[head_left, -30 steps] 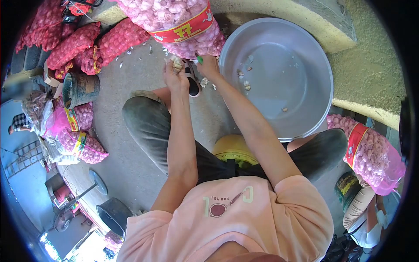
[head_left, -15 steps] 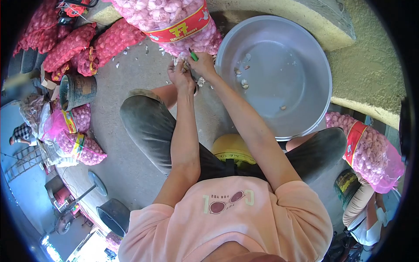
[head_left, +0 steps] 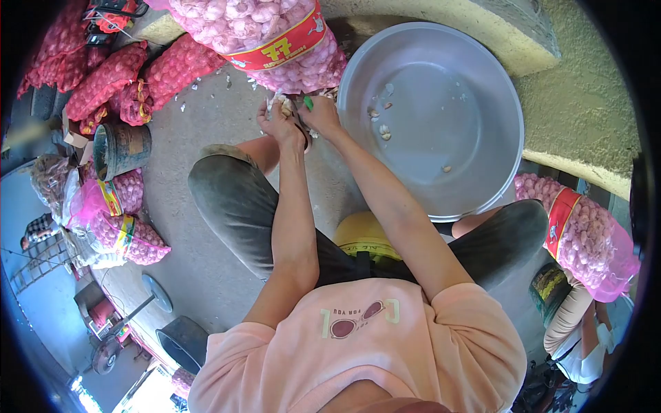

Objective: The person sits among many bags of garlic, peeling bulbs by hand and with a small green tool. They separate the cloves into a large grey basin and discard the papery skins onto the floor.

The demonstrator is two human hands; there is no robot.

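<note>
Over the feed I read "77" on the sack (head_left: 248,27) and "FOR YOU" on the shirt (head_left: 372,344); left hand (head_left: 278,125) fingers clasped round garlic (head_left: 284,105) near the sack, right hand (head_left: 321,115) fingers clamped on green handle (head_left: 308,102)

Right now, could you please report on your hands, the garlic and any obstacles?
Left hand holding garlic. Right hand gripping green tool. Full sack close ahead, grey basin to the right.

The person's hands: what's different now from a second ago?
The right hand, with its green tool, moved left to the garlic, then drew slightly back. The left hand still holds the garlic. Nothing was visibly let go; the garlic pieces in the basin stayed put.
</note>
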